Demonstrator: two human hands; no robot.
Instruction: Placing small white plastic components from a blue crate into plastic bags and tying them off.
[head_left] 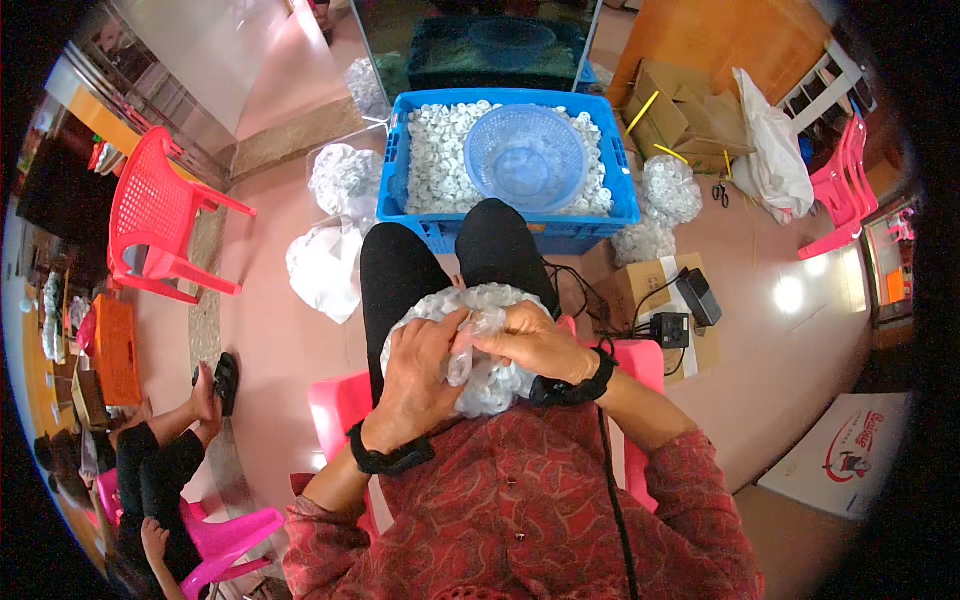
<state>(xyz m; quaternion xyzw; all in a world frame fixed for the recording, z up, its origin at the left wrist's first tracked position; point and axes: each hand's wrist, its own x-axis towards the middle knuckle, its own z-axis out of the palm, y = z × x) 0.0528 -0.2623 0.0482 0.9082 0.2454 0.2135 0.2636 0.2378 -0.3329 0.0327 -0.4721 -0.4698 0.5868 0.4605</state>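
A clear plastic bag (480, 380) stuffed with small white caps rests on my lap. My left hand (425, 375) presses on its left side and pinches the twisted bag neck. My right hand (535, 340) grips the same neck from the right, fingers closed on the plastic. Both wrists wear black bands. In front of my knees stands a blue crate (400, 175) full of the same white caps, with a blue round mesh basket (525, 155) lying on top of them.
Filled clear bags (345, 180) lie left of the crate, others (670, 190) to its right. A red chair (155, 215) stands far left. Cardboard boxes (670, 110), scissors (720, 192) and black power adapters (668, 328) sit at right. Another person's legs (160, 450) show lower left.
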